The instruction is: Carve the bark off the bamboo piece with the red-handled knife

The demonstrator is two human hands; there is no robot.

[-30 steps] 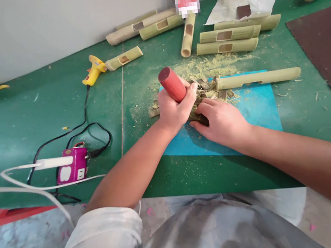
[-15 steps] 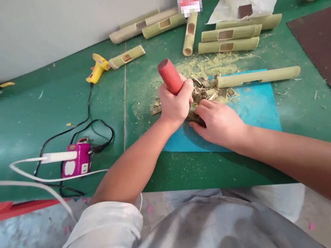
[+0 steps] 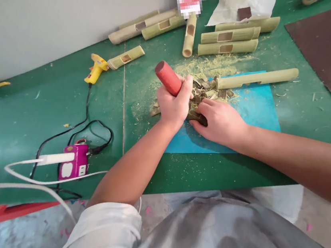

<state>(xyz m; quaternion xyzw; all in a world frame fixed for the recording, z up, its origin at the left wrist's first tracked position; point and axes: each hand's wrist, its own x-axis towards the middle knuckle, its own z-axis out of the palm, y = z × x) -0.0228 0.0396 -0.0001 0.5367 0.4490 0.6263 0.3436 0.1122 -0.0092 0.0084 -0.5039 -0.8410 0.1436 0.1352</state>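
My left hand [image 3: 173, 106] is wrapped round a thick red cylindrical handle [image 3: 169, 78], tilted with its top toward the left. The lower end of that tool is hidden by my fingers and the scraps. Close beside it, my right hand [image 3: 219, 119] is closed round a short dark brown-green piece [image 3: 197, 117] pressed down over the blue sheet [image 3: 254, 113]. Just beyond both hands lies a heap of dark chips and pale bamboo scraps [image 3: 206, 90]. A long bamboo tube with notches [image 3: 277, 76] rests at the right of the heap.
Several bamboo tubes with cut windows [image 3: 243, 46] lie at the back, some under white paper [image 3: 241, 2]. A yellow glue gun [image 3: 97, 68] and a purple power adapter [image 3: 72, 161] with cables are on the left. A brown board [image 3: 326, 56] lies at the right.
The camera view has shifted slightly. The red handle leans a little more to the left; both hands keep their grip in nearly the same place.
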